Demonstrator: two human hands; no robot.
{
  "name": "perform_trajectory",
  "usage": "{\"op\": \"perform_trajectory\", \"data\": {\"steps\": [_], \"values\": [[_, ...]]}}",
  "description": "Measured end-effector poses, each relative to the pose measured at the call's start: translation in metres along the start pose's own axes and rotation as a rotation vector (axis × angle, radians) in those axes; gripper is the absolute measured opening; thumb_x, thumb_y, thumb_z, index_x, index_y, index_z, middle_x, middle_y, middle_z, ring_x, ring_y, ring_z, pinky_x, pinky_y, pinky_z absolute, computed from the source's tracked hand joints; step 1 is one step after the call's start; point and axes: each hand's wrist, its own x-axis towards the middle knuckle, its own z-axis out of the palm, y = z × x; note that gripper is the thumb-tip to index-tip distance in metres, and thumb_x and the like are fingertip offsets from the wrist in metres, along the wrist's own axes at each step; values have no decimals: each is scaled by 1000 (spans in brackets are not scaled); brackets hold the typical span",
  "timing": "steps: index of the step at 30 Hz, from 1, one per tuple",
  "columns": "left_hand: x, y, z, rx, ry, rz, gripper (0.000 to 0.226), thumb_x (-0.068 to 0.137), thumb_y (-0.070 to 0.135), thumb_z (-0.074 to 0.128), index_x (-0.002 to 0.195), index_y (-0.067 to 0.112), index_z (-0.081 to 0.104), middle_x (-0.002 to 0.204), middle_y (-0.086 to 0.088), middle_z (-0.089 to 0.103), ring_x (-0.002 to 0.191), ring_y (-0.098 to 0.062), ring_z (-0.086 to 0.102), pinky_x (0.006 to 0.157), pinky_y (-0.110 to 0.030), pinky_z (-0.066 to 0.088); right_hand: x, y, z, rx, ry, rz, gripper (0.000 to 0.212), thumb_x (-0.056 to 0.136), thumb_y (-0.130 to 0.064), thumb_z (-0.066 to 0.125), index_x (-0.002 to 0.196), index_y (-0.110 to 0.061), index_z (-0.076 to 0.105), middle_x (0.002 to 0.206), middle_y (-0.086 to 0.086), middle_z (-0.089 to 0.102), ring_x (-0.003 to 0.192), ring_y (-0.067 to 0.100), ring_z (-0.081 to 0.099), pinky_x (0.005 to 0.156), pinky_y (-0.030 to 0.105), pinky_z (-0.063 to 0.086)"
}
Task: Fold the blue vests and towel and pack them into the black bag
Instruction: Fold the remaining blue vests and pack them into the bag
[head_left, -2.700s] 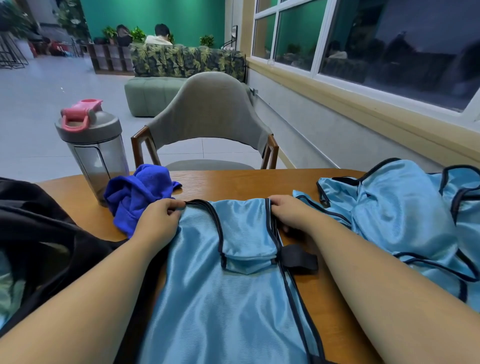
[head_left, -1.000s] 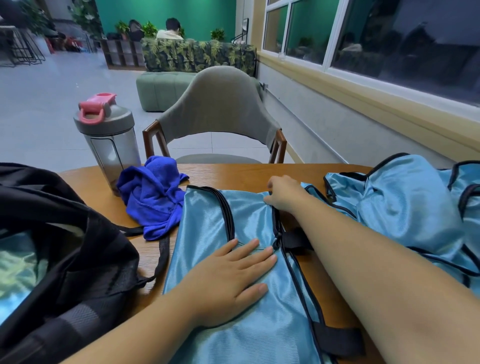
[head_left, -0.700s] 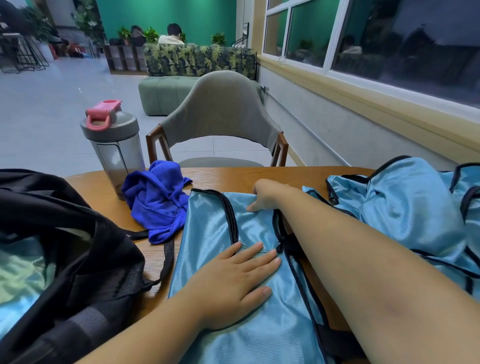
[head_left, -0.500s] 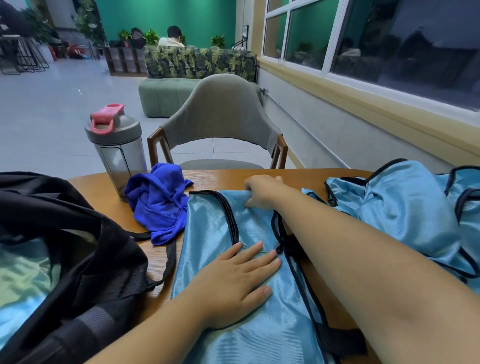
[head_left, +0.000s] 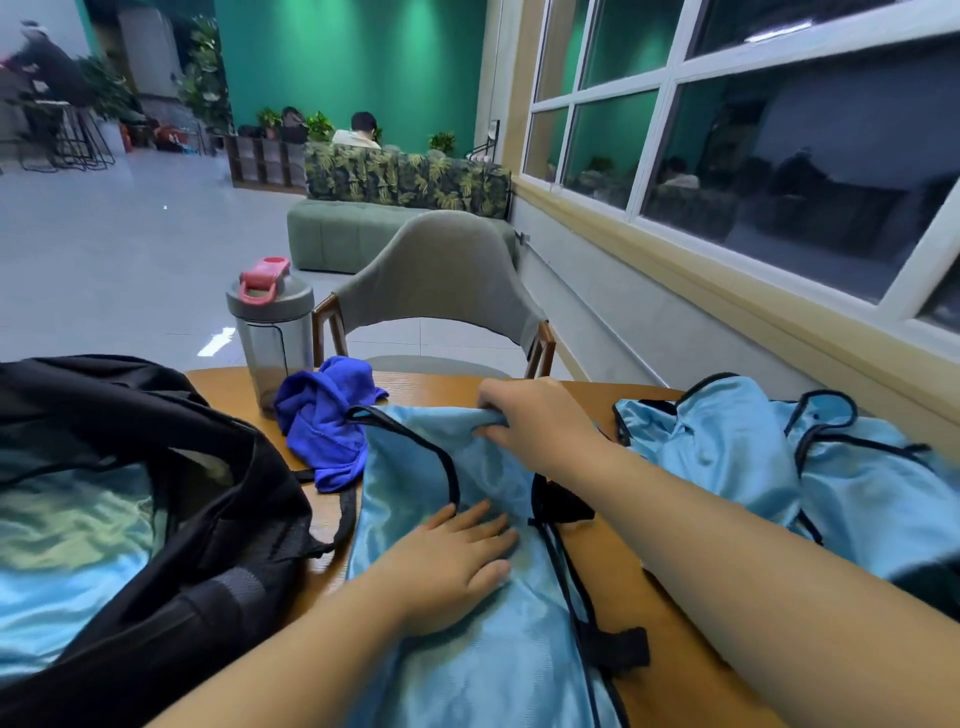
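Observation:
A light blue vest (head_left: 488, 649) with black trim lies lengthwise on the wooden table (head_left: 623, 561) in front of me. My left hand (head_left: 457, 566) presses flat on its middle. My right hand (head_left: 530, 421) grips the vest's far top edge and lifts it off the table. Bunched against the bottle is a dark blue towel (head_left: 327, 421). To the right lies a heap of more light blue vests (head_left: 769, 462). The black bag (head_left: 156, 493) stands open at the left, with light blue fabric inside.
A grey shaker bottle (head_left: 270, 332) with a red cap stands at the table's far left. A grey chair (head_left: 436, 291) faces me across the table. A window wall runs along the right. A person sits on a distant sofa.
My left hand left the vest's top corner and came down flat on its middle. My right hand slid left along the top edge, took hold of it and raised it.

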Motion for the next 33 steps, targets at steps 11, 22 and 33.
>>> {"op": "perform_trajectory", "data": {"steps": [11,22,33], "values": [[-73,20,-18,181,789,-244,63,57,32,71,114,15,52,117,-3,54,105,-23,46,87,-38,31,-91,-36,3,-90,151,-290,3,67,-19,58,69,-20,57,59,-9,55,52,18,51,63,31,48],[-100,22,23,154,579,-196,30,45,21,73,72,30,63,70,14,60,65,-13,61,73,-33,44,-155,-39,16,-118,-261,40,43,82,-21,62,123,-23,50,121,-6,54,118,17,46,112,37,22],[-108,24,9,-87,259,-151,60,84,65,18,96,33,68,97,15,64,92,-9,57,81,-28,39,-164,-25,1,113,-485,114,28,89,-32,46,105,-20,64,110,-6,61,106,13,53,94,35,42]]}}
